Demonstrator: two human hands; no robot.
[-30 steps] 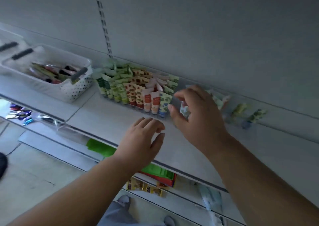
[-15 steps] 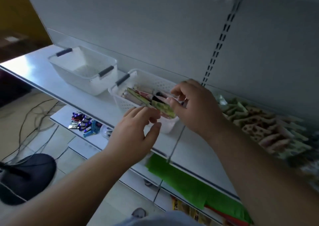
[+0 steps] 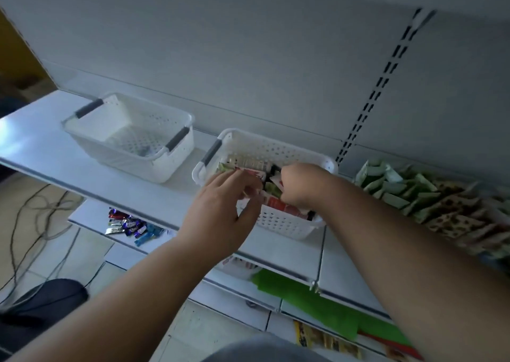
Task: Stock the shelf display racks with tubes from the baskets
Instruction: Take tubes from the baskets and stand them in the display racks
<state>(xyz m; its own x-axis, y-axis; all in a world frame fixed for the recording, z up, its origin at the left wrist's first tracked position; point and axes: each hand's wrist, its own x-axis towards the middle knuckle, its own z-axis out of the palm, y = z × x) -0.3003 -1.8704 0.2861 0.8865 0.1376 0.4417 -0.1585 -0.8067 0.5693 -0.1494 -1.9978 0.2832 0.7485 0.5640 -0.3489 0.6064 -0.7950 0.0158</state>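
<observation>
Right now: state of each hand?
Left hand: over the near rim of the right basket, fingers curled; whether it grips a tube cannot be told.
Right hand: inside that basket, fingers curled down among the tubes; grip unclear.

A pale grey back panel (image 3: 248, 58) rises behind a white metal shelf (image 3: 41, 138), with a slotted upright (image 3: 386, 85) running down it toward the shelf's far edge. Below the shelf's near edge lies a light tiled floor (image 3: 33, 237) crossed by dark cables (image 3: 30, 215); a yellow-brown wall (image 3: 16, 46) shows at far left.
</observation>
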